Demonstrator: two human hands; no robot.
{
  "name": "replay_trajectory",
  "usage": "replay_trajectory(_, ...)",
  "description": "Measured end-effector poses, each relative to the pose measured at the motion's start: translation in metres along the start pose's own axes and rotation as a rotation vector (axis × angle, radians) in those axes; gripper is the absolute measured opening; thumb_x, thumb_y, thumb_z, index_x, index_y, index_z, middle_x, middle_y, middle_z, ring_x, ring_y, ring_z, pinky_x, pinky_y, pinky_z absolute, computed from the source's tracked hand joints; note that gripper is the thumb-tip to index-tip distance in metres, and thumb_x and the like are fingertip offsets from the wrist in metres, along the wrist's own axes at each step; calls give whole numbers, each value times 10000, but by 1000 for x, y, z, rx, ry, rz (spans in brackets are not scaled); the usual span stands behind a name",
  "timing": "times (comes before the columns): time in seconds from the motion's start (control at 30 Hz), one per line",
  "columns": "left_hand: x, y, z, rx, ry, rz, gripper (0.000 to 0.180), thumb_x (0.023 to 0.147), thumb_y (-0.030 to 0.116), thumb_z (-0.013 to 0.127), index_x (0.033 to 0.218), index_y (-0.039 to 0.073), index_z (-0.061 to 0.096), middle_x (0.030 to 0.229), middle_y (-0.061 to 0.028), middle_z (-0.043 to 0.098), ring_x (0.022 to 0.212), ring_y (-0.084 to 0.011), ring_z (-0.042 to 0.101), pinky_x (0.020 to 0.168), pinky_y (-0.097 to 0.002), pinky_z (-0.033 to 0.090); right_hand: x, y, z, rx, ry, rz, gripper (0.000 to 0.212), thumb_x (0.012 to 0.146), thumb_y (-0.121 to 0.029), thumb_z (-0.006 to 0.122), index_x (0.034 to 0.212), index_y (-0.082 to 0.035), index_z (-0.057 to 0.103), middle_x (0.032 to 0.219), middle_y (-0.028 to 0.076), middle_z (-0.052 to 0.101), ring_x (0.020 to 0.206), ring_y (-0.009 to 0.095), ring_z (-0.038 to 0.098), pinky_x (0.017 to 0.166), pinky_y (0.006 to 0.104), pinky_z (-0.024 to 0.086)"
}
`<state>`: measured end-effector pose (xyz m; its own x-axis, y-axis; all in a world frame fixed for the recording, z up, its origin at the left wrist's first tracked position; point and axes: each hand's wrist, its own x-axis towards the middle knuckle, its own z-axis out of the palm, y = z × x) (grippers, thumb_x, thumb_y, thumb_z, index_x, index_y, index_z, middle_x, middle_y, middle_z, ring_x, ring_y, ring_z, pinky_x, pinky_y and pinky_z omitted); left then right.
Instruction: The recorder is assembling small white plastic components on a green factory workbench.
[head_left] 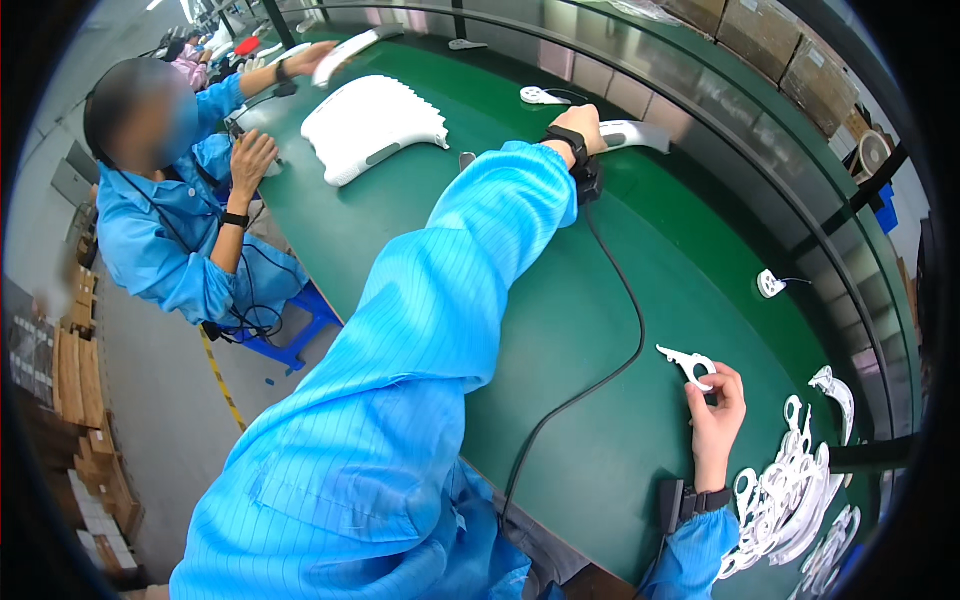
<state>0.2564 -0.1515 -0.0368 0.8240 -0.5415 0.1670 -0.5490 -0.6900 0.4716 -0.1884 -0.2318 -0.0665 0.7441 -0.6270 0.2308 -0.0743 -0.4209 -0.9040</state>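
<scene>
Reaching far across the green table, my left hand [580,125] is closed around one end of a white curved plastic shell [636,136] with a grey inset. My right hand [717,408], near the right side, pinches a small white plastic part [688,364] with a ring and a narrow pointed arm. The ring sits between thumb and fingers, above the table. Below and right of that hand lies a pile of similar white ringed parts [775,510]. A small white round piece with a wire [542,96] lies just beyond my left hand.
A row of nested white shells [370,130] stands at the far left of the green table [560,400]. A co-worker in blue [160,235] sits there, one hand at another white shell [350,55]. Another wired round piece [770,284] lies right. A black cable [600,385] trails from my left wrist.
</scene>
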Motion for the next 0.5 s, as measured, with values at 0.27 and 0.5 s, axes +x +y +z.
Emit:
replay_trajectory(0.27,-87,-64,-119,-36,191,225,304,724,258,680,956,63,714,882,-148,708,828,-289,691,759,-385,538,-2,-3,-3,24,-29,30,175,742,6,745,853,19,610,1102,102,585,769,120,574,633,220,464)
replay_trajectory(0.5,-201,-158,-191,85,147,-110,429,756,351,737,1014,12,684,963,-165,684,926,-254,650,821,-343,508,1,-6,-4,-49,-64,-21,179,731,-12,754,843,17,618,1073,104,608,724,118,549,650,245,454)
